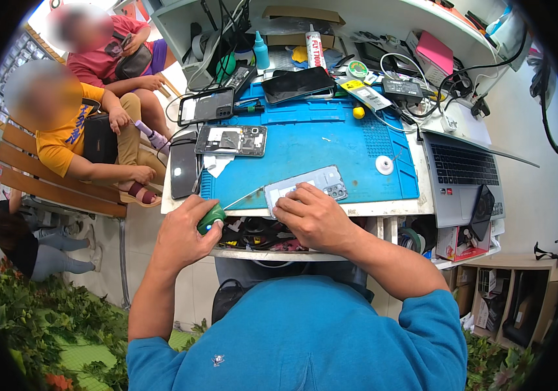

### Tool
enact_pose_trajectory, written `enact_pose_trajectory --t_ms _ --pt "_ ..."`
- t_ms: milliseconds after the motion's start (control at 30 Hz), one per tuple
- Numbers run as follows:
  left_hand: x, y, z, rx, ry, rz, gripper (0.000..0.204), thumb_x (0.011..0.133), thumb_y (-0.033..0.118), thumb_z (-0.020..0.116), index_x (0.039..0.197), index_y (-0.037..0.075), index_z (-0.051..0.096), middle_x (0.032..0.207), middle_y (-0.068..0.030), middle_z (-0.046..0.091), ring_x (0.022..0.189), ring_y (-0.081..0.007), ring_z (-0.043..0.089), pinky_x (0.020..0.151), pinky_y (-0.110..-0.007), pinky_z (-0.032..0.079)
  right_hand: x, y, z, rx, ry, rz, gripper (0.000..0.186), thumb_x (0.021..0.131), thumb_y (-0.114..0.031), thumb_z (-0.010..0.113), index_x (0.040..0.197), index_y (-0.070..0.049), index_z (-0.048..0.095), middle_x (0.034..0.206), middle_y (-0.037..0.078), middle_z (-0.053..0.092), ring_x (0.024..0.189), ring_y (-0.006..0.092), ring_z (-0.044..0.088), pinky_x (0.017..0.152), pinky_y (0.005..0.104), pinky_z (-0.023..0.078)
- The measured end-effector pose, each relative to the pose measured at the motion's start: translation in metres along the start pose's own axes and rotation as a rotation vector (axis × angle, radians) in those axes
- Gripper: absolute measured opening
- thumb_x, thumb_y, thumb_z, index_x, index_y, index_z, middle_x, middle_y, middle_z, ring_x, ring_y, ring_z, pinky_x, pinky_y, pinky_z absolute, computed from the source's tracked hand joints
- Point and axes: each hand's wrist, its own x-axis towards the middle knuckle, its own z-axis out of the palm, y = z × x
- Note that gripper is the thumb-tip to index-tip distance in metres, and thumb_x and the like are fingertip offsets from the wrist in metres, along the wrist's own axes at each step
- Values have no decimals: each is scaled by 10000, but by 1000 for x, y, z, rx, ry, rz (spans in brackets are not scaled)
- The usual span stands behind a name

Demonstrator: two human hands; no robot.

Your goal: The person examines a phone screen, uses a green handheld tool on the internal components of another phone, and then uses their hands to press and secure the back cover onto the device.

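My left hand (184, 231) is closed around a green-handled tool (210, 218) with a long thin metal shaft, which reaches right to the near end of a pale silver phone (323, 181) lying back up on the blue mat (318, 153). My right hand (311, 221) rests curled on that phone, gripping it, with fingertips over its back. Behind them lies an opened phone (230, 140) with its insides showing, beside a dark phone (184, 176) and a scrap of white paper (217, 166).
A laptop (461, 166) stands at the right. Phones, cables (415, 72), bottles (260, 52) and a glue tube (314, 45) crowd the back. A white spool (384, 165) lies on the mat. Two seated people (64, 143) (122, 72) are at left, another person (25, 241) behind them.
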Motion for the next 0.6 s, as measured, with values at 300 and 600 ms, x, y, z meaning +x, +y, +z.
enact_pose_trajectory --t_ms 300,600 --pt "8 6 1 -11 -19 -8 417 952 237 845 1322 44 843 1147 -157 793 968 -408 801 869 -468 645 -2 1 1 -2 8 -17 378 859 -134 774 1204 19 790 1165 86 738 1094 289 711 1040 438 605" --pt "13 8 4 -3 -22 11 424 944 221 852 1323 32 842 1142 -171 795 985 -414 802 873 -468 642 -4 1 1 -3 -13 -11 409 855 -125 773 1234 26 788 1212 91 740 1131 296 712 1044 432 617"
